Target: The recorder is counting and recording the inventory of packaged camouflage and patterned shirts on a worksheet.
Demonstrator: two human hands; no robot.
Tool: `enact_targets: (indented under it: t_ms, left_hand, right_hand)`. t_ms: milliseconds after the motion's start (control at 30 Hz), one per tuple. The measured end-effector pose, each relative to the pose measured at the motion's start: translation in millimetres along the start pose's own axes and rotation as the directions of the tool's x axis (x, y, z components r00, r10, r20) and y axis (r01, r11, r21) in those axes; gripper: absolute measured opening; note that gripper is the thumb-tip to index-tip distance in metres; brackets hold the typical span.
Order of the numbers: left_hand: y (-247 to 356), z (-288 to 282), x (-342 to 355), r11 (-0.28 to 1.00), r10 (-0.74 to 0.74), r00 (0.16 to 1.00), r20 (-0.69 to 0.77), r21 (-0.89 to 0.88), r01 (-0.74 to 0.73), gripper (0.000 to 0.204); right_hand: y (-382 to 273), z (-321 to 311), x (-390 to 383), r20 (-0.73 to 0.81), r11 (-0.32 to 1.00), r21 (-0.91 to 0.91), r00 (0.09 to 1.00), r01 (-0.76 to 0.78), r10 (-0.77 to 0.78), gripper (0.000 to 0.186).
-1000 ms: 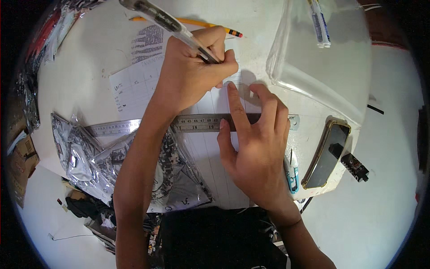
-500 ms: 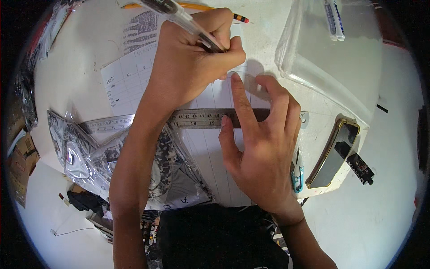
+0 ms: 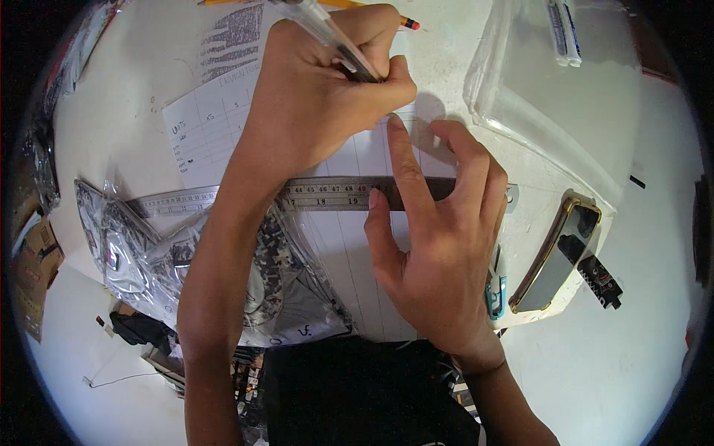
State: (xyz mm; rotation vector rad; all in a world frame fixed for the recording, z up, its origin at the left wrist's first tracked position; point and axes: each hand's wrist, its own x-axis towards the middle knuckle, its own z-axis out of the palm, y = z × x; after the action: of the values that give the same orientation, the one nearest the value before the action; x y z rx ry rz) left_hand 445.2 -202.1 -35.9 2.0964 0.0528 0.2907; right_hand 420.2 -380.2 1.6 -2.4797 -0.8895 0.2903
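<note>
In the head view, the left hand (image 3: 316, 100) is closed around a clear-barrelled pen (image 3: 321, 31), its grip pinching the lower part between thumb and fingers. The pen slants down toward the thumb, and its point is hidden, so I cannot tell whether it meets the paper. This hand is over the upper part of a lined white sheet (image 3: 346, 245), whose left side shows a handwritten table.

The right hand (image 3: 446, 256) lies palm down with its grip spread. Its thumb rests on a steel ruler (image 3: 327, 195) and its index finger stretches across the ruler, the fingertip near the heel of the left hand. The ruler lies crosswise over the sheet, passing beneath the left forearm.

Below the ruler's left half, partly behind that forearm, is a camouflage-patterned item in clear plastic wrapping (image 3: 294, 286). A yellow pencil (image 3: 407, 21) lies beyond the left hand, partly covered by it, near a patch of grey shading (image 3: 234, 44). To the right, a clear plastic sleeve (image 3: 550, 97) carries two slim white-and-blue tubes (image 3: 564, 33). A teal cutter (image 3: 496, 290) sits just beside the right hand, and a phone in a gold-edged case (image 3: 550, 260) lies farther right, near the edge of the white surface (image 3: 111, 111).
</note>
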Motion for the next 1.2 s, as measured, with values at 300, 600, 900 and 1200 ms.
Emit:
enact_targets:
  t_ms: [300, 600, 900, 1200]
  left_hand:
    - [2, 2, 2, 0.947, -0.083, 0.996, -0.042, -0.315, 0.066, 0.036]
    - [28, -8, 10, 0.767, -0.395, 0.917, -0.052, -0.569, 0.298, 0.026]
    - [15, -54, -20, 0.888, -0.233, 0.952, -0.200, -0.443, 0.124, 0.008]
    - [19, -66, -39, 0.806, -0.405, 0.869, -0.285, -0.560, 0.192, 0.014]
  right_hand:
    - [1, -1, 1, -0.011, 1.000, 0.007, 1.000, 0.002, -0.002, 0.059]
    - [0, 2, -1, -0.016, 1.000, 0.006, 1.000, 0.012, -0.011, 0.059]
    - [-3, 4, -1, -0.054, 0.998, -0.043, 0.998, 0.034, -0.036, 0.059]
    - [-8, 2, 1, -0.075, 0.997, -0.069, 0.997, 0.021, -0.026, 0.057]
